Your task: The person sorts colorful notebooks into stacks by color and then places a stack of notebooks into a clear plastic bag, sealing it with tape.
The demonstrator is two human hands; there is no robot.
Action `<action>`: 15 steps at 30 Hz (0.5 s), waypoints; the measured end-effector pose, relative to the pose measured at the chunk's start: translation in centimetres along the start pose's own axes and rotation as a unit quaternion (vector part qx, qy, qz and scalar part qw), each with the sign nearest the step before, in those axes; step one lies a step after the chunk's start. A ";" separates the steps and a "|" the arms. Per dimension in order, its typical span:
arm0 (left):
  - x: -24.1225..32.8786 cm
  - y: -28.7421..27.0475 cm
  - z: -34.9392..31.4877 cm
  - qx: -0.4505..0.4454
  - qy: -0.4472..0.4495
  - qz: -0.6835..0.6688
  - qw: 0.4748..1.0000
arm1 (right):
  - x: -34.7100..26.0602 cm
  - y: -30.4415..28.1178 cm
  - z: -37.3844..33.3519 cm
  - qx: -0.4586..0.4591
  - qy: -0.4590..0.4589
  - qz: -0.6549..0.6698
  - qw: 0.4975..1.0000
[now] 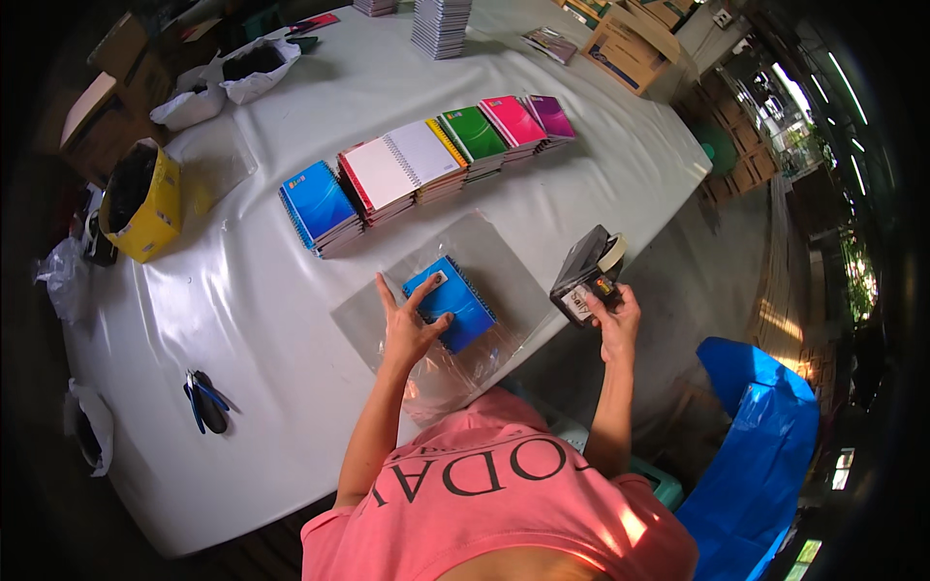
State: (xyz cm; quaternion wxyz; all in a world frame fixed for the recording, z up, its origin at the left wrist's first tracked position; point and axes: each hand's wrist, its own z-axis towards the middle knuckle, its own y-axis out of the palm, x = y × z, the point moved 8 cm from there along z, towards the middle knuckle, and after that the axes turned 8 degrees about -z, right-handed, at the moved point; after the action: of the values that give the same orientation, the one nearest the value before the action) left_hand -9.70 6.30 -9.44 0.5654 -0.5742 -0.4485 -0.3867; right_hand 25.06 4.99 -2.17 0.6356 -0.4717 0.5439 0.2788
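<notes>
A small blue spiral notebook (472, 320) lies tilted near the table's front edge. Clear plastic film (509, 281) spreads around and beneath it; whether the notebook is inside a bag, I cannot tell. My left hand (411, 329) rests on the cover with its fingers spread, one fingertip by a small pale label (436, 279). Off the table's right edge, my right hand (620, 320) grips a black tape dispenser (581, 271) from below. A roll of tape (612, 254) shows at its upper right side.
Beyond the film runs a row of notebook stacks (475, 136) in several colours. Cutting pliers (205, 402) lie at left, near a yellow container (145, 203) and white bags (260, 68). Cardboard boxes (630, 53) stand at the far right. Blue sheeting (756, 436) hangs at lower right.
</notes>
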 end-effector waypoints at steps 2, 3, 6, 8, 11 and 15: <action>0.1 0.4 0.2 -0.018 0.010 -0.002 1.000 | 2.0 0.7 -1.6 0.014 -0.007 -0.034 0.999; -0.5 0.7 0.2 -0.033 0.022 -0.007 0.999 | 3.1 1.4 -2.9 0.026 -0.024 -0.049 0.998; -2.6 1.3 0.8 -0.019 0.080 0.012 0.997 | 4.7 3.3 -6.6 0.137 -0.240 -0.245 0.929; -2.0 0.7 0.5 -0.007 0.070 0.004 0.997 | 4.8 3.1 -6.5 0.143 -0.192 -0.230 0.943; -0.6 0.2 0.1 -0.002 0.039 -0.012 0.999 | 4.5 2.9 -5.0 0.146 -0.164 -0.272 0.937; -0.9 0.1 0.2 -0.010 0.014 -0.026 1.000 | 4.6 2.8 -3.3 0.062 -0.029 -0.281 0.957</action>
State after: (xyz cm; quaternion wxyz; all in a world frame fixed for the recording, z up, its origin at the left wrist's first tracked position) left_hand -9.91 6.47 -10.34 0.5558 -0.5623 -0.4514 -0.4137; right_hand 22.35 2.46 -7.24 0.7315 -0.5571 0.3871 0.0681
